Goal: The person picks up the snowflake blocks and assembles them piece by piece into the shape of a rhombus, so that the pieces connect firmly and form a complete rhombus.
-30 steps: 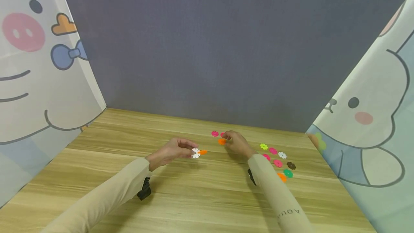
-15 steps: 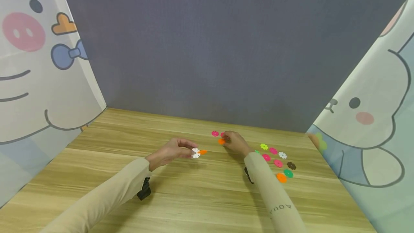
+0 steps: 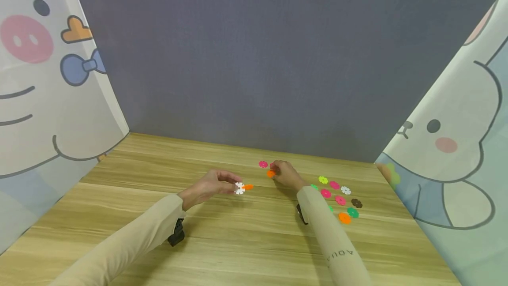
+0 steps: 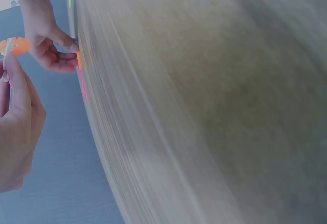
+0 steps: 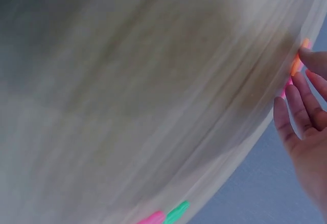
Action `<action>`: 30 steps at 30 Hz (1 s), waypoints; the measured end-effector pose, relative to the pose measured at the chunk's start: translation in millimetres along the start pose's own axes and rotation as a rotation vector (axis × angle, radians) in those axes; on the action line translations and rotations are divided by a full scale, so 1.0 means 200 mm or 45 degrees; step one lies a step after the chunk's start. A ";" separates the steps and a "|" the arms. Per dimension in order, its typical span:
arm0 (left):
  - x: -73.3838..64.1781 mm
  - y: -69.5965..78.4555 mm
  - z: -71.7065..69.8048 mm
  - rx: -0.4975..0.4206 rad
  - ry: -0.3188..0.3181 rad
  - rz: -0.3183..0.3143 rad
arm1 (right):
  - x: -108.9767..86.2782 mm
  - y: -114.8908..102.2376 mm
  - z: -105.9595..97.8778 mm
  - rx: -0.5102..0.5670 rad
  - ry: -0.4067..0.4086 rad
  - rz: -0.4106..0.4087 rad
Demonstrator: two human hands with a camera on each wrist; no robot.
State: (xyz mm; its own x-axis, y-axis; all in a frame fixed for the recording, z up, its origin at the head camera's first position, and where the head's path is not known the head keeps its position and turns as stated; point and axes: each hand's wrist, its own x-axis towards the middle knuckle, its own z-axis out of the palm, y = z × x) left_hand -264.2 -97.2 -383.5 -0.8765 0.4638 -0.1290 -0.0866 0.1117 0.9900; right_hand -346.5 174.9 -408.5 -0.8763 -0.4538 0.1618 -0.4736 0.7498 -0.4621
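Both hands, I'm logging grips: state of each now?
Left hand: pinching a white disc joined to an orange piece.
Right hand: at an orange disc; grip cannot be told.

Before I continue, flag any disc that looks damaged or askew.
Nothing stands out: the untouched discs lie flat on the table. The white disc in the left hand has an orange one sticking out, apparently slotted in. Small cracks wouldn't show.
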 end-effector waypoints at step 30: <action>-0.01 -0.02 -0.04 -0.016 -0.038 0.052 | -0.09 -0.03 -0.06 0.203 0.132 -0.153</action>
State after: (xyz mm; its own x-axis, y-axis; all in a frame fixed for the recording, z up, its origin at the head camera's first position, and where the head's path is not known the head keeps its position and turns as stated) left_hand -266.3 -104.7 -387.1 -0.8650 0.4937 -0.0898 -0.0572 0.0810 0.9951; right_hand -328.9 185.4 -398.3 -0.8227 -0.4771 0.3091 -0.5624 0.6040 -0.5647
